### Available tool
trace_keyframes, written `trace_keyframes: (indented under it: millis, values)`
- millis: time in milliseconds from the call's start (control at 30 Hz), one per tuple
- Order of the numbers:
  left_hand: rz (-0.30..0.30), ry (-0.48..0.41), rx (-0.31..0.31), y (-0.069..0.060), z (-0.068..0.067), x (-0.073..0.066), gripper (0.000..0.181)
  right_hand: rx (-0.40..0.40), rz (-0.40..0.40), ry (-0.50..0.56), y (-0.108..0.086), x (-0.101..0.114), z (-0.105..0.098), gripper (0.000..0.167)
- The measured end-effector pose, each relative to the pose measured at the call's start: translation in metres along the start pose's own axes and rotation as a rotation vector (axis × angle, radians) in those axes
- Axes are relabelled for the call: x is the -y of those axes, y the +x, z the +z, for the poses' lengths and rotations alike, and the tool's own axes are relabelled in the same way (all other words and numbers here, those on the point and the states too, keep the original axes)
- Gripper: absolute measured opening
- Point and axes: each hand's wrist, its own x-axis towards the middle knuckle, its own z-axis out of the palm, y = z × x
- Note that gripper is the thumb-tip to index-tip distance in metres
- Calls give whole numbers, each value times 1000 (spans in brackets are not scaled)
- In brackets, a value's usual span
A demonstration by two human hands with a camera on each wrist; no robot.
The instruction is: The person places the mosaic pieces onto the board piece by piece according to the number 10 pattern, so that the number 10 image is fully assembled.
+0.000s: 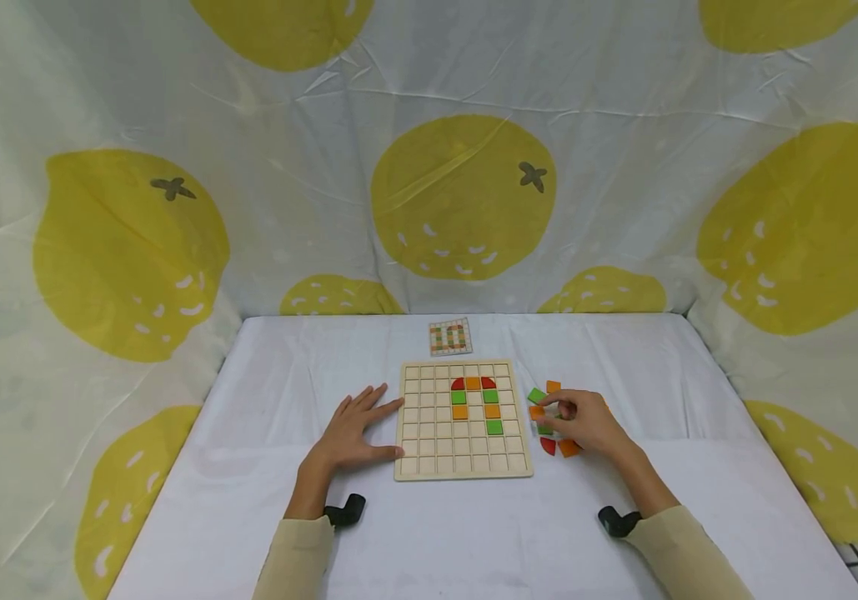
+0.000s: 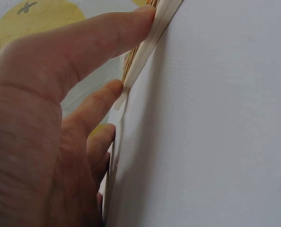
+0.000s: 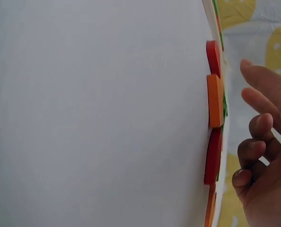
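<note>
A square wooden grid board (image 1: 429, 463) lies on the table, with an arch of coloured tiles set in its cells: red quarter-rounds (image 1: 489, 383) at the top corners, orange and green squares between and below. My left hand (image 1: 349, 433) is spread at the board's left side; its thumb and index fingertip touch the edge, also visible in the left wrist view. Over the loose tiles right of the board hovers my right hand (image 1: 586, 421). Its thumb and index finger are apart, with nothing between them in the right wrist view; an orange tile (image 1: 537, 412) lies beneath.
A small pattern card (image 1: 450, 337) lies behind the board. Around the right hand are several loose tiles, among them a green tile (image 1: 537, 396), a red quarter-round (image 1: 548, 447) and an orange square (image 1: 569, 448). A lemon-print curtain (image 1: 609, 208) surrounds the white-covered table.
</note>
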Motion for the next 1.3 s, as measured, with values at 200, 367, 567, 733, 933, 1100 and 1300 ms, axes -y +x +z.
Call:
trace_keyframes:
  millis: [200,367,567,733,933,1100,1300]
  values:
    - [1,8,-3,0,0,-1,89,-36,51,-59,-4,-15,-13,36]
    - [0,4,-6,0,0,-2,89,-60,58,-81,-7,-24,-21,37]
    - [-6,13,4,0,0,-1,89,-83,84,-106,-9,-32,-28,35]
    - [-7,3,1,0,-1,-1,89,-78,112,-119,-9,-36,-29,35]
    - [3,8,8,-1,1,1,89,-63,156,-121,-8,-36,-29,36]
    - [12,1,1,-1,2,2,89,-64,188,-132,-6,-35,-29,40]
    - [5,5,-4,-1,1,2,89,-73,169,-132,-5,-34,-29,38]
